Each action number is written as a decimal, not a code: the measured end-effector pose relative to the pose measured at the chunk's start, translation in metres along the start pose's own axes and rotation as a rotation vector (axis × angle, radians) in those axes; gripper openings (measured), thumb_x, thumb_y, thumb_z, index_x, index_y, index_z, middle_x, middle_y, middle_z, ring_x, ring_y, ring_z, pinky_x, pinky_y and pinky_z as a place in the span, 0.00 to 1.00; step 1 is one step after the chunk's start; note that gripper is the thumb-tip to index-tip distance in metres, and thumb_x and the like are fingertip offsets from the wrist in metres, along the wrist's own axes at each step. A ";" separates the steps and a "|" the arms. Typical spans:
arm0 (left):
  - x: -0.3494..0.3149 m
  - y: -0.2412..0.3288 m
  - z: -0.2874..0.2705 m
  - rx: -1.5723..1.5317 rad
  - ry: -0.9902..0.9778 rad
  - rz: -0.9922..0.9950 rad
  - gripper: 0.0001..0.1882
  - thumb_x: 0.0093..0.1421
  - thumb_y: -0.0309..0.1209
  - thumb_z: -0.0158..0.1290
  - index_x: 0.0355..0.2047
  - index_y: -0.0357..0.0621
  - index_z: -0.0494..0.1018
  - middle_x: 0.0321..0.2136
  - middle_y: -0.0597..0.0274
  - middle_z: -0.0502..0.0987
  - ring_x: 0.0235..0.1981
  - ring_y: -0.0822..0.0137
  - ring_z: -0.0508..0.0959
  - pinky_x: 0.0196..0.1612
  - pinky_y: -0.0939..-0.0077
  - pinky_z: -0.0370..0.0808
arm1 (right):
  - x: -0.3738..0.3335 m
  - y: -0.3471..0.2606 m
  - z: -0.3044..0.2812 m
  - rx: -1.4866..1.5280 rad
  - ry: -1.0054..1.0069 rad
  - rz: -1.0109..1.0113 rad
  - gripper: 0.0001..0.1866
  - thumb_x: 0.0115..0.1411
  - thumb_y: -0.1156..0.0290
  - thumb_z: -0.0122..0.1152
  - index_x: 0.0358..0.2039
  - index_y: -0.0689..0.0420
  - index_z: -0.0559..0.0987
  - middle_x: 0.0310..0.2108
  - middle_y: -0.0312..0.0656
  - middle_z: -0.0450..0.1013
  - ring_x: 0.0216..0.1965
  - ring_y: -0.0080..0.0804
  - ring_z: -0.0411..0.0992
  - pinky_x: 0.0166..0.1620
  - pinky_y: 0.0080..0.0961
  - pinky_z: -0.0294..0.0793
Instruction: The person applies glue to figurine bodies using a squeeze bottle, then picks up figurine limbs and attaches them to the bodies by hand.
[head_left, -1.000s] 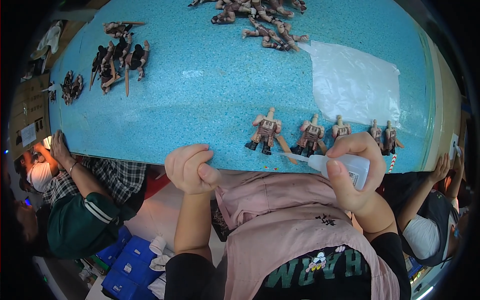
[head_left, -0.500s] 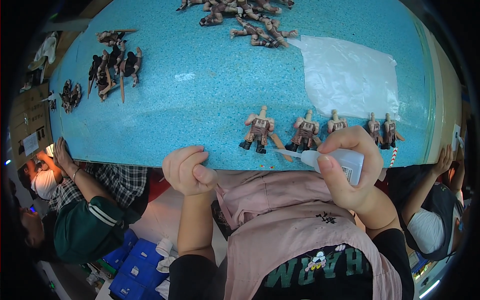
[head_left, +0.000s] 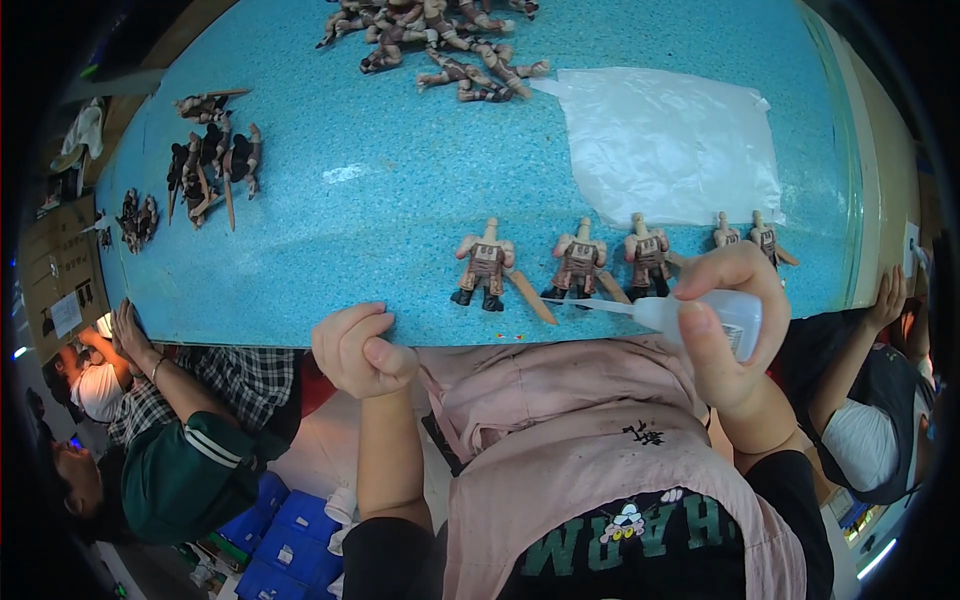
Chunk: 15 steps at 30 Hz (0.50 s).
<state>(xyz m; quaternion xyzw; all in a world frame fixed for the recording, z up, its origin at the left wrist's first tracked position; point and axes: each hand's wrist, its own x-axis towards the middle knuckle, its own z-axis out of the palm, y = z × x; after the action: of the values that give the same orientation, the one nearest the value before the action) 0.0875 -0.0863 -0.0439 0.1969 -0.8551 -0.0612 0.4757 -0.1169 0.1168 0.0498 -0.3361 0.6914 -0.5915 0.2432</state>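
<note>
My right hand [head_left: 752,378] is wrapped round a translucent white squeeze bottle [head_left: 740,320] with a long thin nozzle pointing left. The nozzle's tip is by the tan blade beside the leftmost toy figure [head_left: 487,262], close to the feet of a second figure [head_left: 580,262]; whether it touches anything I cannot tell. These figures, and a third figure [head_left: 647,252], lie in a row with others along the near edge, each with a pale knob on top and brown clothing. At the table's edge, left of the row, my left hand [head_left: 362,350] is curled closed; its inside is hidden.
A translucent plastic bag [head_left: 670,140] lies flat behind the row on the blue table [head_left: 400,220]. Piled figures [head_left: 440,40] are at the far side, with more grouped figures [head_left: 208,170] at left. Other people sit on both sides, one in a green sleeve [head_left: 185,480].
The whole view has shifted, so the table things appear further left. Against the figures, the nozzle's tip has moved right, from the leftmost figure's foot to beside its blade.
</note>
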 end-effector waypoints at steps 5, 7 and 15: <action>0.002 0.002 0.001 0.002 -0.012 -0.006 0.15 0.58 0.31 0.40 0.17 0.43 0.70 0.18 0.59 0.75 0.20 0.63 0.72 0.25 0.72 0.67 | -0.016 0.007 -0.022 0.001 0.079 0.012 0.06 0.52 0.77 0.60 0.30 0.61 0.73 0.28 0.38 0.71 0.25 0.18 0.66 0.29 0.14 0.63; 0.001 0.000 0.001 0.004 0.003 0.003 0.15 0.58 0.31 0.40 0.17 0.42 0.69 0.18 0.58 0.75 0.19 0.62 0.72 0.25 0.72 0.67 | -0.018 0.007 -0.024 -0.009 0.076 0.008 0.06 0.52 0.78 0.60 0.30 0.61 0.73 0.29 0.38 0.71 0.25 0.17 0.66 0.28 0.14 0.63; 0.000 -0.003 0.003 -0.004 0.022 0.018 0.14 0.57 0.31 0.40 0.18 0.41 0.69 0.18 0.57 0.74 0.19 0.63 0.71 0.24 0.73 0.66 | -0.014 0.005 -0.021 -0.045 0.032 0.065 0.06 0.51 0.78 0.61 0.30 0.62 0.74 0.28 0.39 0.72 0.25 0.19 0.66 0.28 0.15 0.64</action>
<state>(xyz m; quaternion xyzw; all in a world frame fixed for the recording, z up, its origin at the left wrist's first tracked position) 0.0852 -0.0892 -0.0461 0.1887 -0.8516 -0.0565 0.4858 -0.1237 0.1415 0.0482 -0.3094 0.7190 -0.5728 0.2433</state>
